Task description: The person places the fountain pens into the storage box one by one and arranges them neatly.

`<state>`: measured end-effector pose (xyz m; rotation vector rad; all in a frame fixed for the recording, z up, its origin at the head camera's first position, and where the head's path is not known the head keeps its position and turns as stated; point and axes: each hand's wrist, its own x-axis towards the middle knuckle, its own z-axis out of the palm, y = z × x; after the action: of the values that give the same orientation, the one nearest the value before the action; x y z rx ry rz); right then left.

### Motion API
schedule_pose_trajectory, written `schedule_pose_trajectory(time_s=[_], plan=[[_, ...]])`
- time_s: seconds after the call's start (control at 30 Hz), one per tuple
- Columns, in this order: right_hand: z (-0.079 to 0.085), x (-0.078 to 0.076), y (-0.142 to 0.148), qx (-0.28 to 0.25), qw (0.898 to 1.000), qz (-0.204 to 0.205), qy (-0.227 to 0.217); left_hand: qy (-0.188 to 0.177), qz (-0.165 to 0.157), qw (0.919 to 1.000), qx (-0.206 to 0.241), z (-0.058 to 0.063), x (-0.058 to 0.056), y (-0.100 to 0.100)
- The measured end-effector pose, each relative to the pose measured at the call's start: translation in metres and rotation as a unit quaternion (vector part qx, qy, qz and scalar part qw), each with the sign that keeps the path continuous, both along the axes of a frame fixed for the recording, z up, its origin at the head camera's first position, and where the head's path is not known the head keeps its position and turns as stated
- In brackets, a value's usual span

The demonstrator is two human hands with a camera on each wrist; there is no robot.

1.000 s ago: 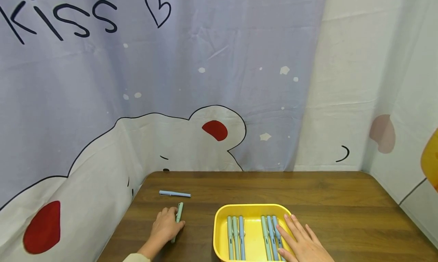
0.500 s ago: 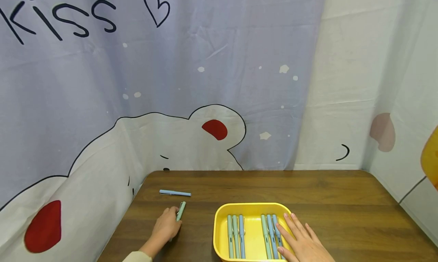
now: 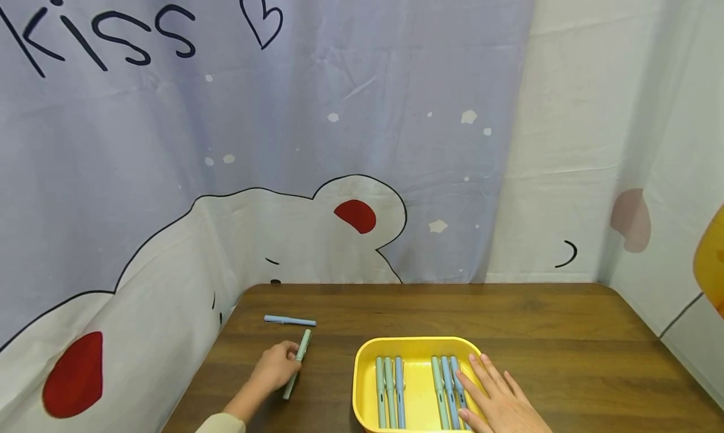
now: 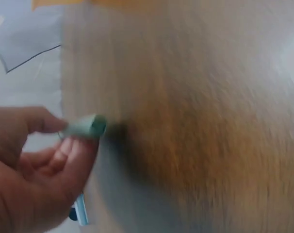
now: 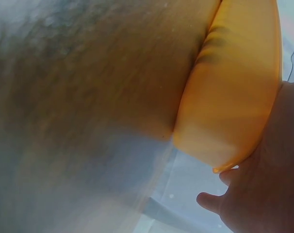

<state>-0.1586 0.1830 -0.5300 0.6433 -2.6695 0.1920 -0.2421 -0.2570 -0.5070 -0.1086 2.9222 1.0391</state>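
My left hand (image 3: 275, 366) pinches a green pen (image 3: 304, 344) between thumb and fingers, over the table's left part. The pen slants, its capped end pointing away from me. In the left wrist view the green pen (image 4: 84, 127) is seen nearly end-on above the fingertips. A light blue pen (image 3: 290, 320) lies crosswise just beyond that hand. My right hand (image 3: 501, 403) rests with spread, straight fingers over the right rim of a yellow tray (image 3: 418, 383). The right wrist view shows the tray's outer wall (image 5: 229, 107) beside this hand.
Inside the tray, two green pens (image 3: 385, 392) and a blue pen (image 3: 400, 389) stand in a row at left. A green pen (image 3: 438, 389) and two blue pens (image 3: 450, 392) lie at right, partly under the fingers. A printed curtain (image 3: 362, 106) hangs behind the wooden table (image 3: 537, 320).
The left hand has shifted the green pen slightly to the right and turned it to slant more. The right hand and the tray have stayed put.
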Motion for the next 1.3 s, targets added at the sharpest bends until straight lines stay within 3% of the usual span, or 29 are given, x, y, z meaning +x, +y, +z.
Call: schedule_pose_trajectory(time_s=[0.07,0.1,0.23,0.3,0.4,0.57,0.77,1.0,1.13,1.3], plan=[[-0.002,0.000,0.000,-0.003,1.000,0.005,0.011,-0.007,-0.014,0.9947,0.101,0.000,0.001,0.001],[-0.002,0.000,0.001,0.003,1.000,0.003,0.014,-0.014,-0.026,0.9870,0.158,0.000,0.001,0.001],[-0.002,0.000,0.000,0.003,1.000,-0.002,0.003,-0.059,-0.071,0.9324,0.349,0.003,0.003,0.001],[-0.001,0.000,0.000,0.010,1.000,-0.008,-0.001,-0.081,-0.085,0.9078,0.403,0.005,0.003,0.001],[-0.003,-0.001,0.000,0.014,1.000,-0.004,0.016,-0.100,-0.093,0.8888,0.438,0.008,0.005,0.002],[-0.004,-0.002,0.001,0.028,0.999,-0.001,0.026,-0.108,-0.099,0.8767,0.458,0.015,0.009,0.008],[0.000,-0.002,0.000,0.029,0.999,-0.014,-0.015,-0.108,-0.109,0.8592,0.488,0.028,0.012,0.021],[0.007,0.000,-0.002,0.019,0.995,-0.027,-0.092,-0.114,-0.146,0.8538,0.487,0.035,0.016,0.034],[0.008,0.000,-0.003,0.015,0.995,-0.026,-0.092,-0.111,-0.155,0.8496,0.492,0.039,0.017,0.043],[0.007,0.000,-0.003,0.014,0.996,-0.027,-0.084,-0.105,-0.163,0.8555,0.480,0.045,0.018,0.057]])
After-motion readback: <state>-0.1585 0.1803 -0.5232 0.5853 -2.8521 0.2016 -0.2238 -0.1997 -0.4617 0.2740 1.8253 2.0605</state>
